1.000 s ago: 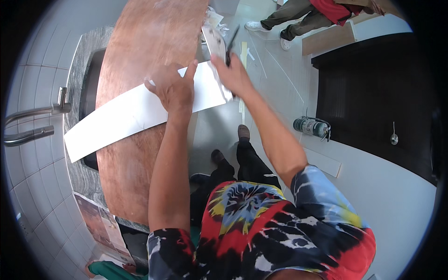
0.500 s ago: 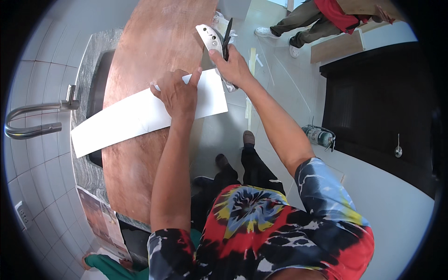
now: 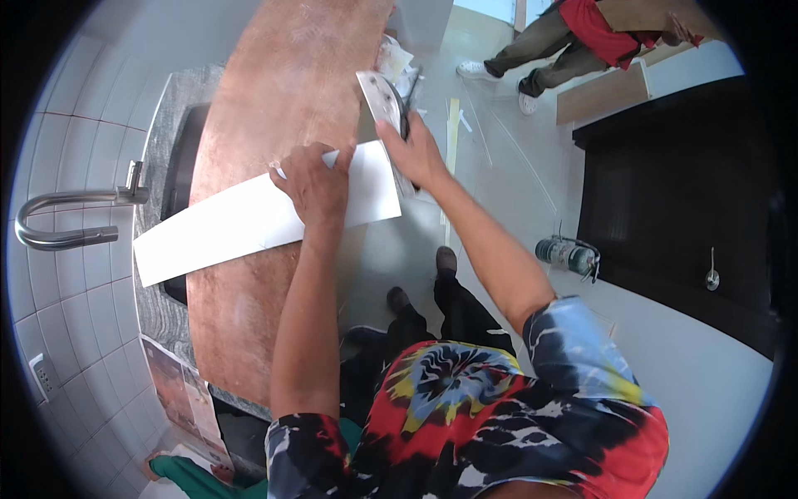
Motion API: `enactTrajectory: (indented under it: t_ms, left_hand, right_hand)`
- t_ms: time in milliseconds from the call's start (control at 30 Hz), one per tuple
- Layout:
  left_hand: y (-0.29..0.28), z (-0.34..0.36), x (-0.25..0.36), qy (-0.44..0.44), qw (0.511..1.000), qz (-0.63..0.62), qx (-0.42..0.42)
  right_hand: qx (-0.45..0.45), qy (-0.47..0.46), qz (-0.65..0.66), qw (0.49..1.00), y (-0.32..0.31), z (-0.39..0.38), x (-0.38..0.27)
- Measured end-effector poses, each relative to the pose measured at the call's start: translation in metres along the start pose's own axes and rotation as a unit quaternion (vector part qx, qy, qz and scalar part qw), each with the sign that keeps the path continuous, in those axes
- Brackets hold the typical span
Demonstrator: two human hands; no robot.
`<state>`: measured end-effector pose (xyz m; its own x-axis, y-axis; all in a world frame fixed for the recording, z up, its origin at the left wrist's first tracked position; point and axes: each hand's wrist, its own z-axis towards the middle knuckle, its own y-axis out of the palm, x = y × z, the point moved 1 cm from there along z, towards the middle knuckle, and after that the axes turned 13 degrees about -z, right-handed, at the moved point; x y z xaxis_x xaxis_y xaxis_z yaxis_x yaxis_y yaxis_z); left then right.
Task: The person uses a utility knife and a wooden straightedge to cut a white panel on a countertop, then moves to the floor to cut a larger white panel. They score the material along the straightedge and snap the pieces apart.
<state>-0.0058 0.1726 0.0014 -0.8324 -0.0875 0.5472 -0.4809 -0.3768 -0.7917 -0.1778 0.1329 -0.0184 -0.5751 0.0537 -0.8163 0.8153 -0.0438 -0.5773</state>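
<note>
A long white panel (image 3: 220,220) lies slantwise over a reddish-brown wooden board (image 3: 274,100), its left end reaching across the sink. My left hand (image 3: 317,185) bears down on the panel near its right end, fingers bent over the far edge and thumb out to the side. In my right hand (image 3: 418,154) is a long narrow tool (image 3: 381,98) with a pale face pierced by several dark holes and a dark handle. It stands on edge beside the panel's right end; motion blur and my hand hide whether they touch.
A metal faucet (image 3: 71,220) curves in from the left beside a grey stone counter (image 3: 158,158). Crumpled plastic (image 3: 395,58) sits past the board. A person (image 3: 573,41) stands far right, near a dark panel (image 3: 665,191) and a green cylinder (image 3: 565,254). A green sleeve (image 3: 195,476) shows lower left.
My right hand has brought the tool slightly nearer to me along the panel's end and turned it, so its holed face shows less. My left hand stays on the panel. The whole view has shifted slightly.
</note>
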Motion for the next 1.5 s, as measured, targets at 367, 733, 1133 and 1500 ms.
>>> enactTrajectory:
  t_ms: [367,733,1133,1500]
  left_hand:
    - [-0.006,-0.002,-0.002,-0.014,1.000,-0.011,-0.003]
    - [-0.004,-0.002,0.002,-0.031,0.999,-0.016,-0.012]
    - [0.000,0.000,0.004,-0.012,1.000,-0.018,-0.007]
    - [-0.007,0.000,-0.005,-0.019,0.999,-0.036,0.006]
  right_hand:
    - [-0.158,0.134,0.152,0.966,-0.012,-0.152,0.028]
    - [-0.050,0.052,0.051,0.996,-0.005,-0.073,0.008]
    - [-0.032,-0.002,0.039,0.999,-0.008,0.014,-0.014]
    - [-0.045,0.020,0.141,0.989,-0.001,-0.087,0.010]
